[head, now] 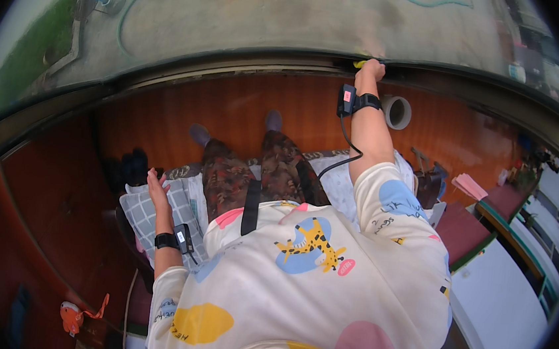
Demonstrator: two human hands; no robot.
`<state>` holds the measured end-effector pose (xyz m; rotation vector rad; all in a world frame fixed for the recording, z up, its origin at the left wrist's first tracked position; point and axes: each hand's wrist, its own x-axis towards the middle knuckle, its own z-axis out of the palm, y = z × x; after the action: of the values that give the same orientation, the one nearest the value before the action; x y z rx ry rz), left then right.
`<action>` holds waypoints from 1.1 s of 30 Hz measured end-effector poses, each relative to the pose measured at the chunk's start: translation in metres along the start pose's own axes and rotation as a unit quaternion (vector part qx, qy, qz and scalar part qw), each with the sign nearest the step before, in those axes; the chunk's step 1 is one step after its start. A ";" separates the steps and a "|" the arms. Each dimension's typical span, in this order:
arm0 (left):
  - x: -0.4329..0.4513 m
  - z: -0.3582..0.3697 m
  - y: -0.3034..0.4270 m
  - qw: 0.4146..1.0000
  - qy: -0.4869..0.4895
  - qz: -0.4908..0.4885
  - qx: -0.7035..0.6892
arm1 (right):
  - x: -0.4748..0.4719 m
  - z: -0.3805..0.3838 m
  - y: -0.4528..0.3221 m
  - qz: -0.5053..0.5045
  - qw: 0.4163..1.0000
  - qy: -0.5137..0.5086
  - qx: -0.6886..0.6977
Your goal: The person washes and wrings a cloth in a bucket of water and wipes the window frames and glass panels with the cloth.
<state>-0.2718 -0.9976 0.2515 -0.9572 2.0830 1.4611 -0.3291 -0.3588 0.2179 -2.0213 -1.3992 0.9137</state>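
Observation:
My right hand (pixel 371 70) is stretched far out, its fingers closed on a small yellow-and-dark thing (pixel 360 64) at the dark upper frame (pixel 290 55) of a window or glass panel. What that thing is cannot be told. My left hand (pixel 158 189) is raised beside a grey checked cushion (pixel 144 212), fingers apart and holding nothing. Each wrist wears a black strap with a small boxed device. My legs in patterned trousers (pixel 287 170) reach forward over cloths, with greyish shoes (pixel 274 120) at their ends.
A white round pipe or container (pixel 397 113) is right of my outstretched arm, against reddish-brown wood (pixel 316 93). Pink folded cloth or paper (pixel 470 186) and a white surface (pixel 499 288) are at the right. An orange toy (pixel 71 317) hangs lower left. Beyond the frame runs a green hose (pixel 124 16).

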 end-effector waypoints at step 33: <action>-0.001 -0.016 -0.067 0.998 0.031 -0.042 0.026 | -0.040 0.036 0.028 0.088 0.969 -0.145 0.178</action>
<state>-0.2208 -1.0265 0.2145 -1.0683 2.0875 1.3441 -0.3497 -0.4045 0.1839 -1.8075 -1.1061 1.4739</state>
